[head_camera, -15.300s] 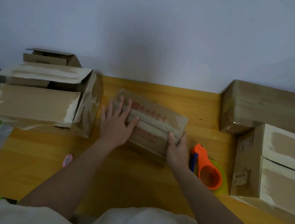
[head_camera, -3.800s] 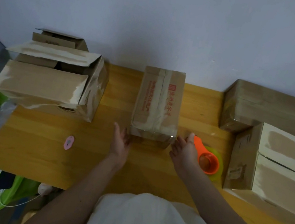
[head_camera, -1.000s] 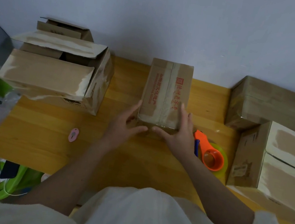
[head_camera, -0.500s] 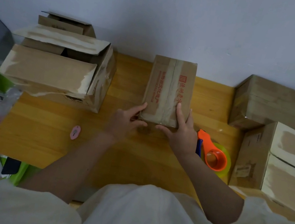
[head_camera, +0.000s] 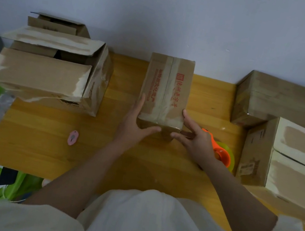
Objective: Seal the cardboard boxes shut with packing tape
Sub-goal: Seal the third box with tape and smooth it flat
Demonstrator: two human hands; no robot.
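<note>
Both hands, left and right, pressing tape down on near end of small red-printed cardboard box. Next probably orange tape dispenser.

Half-seen things at the tabletop's edges

The right hand covers much of the tape dispenser; the right-hand box runs past the frame; the small box's red print is unreadable.

both hands are pressing on the near end of the taped box on the table, left hand and right hand flanking it, tape dispenser sitting just right
</note>
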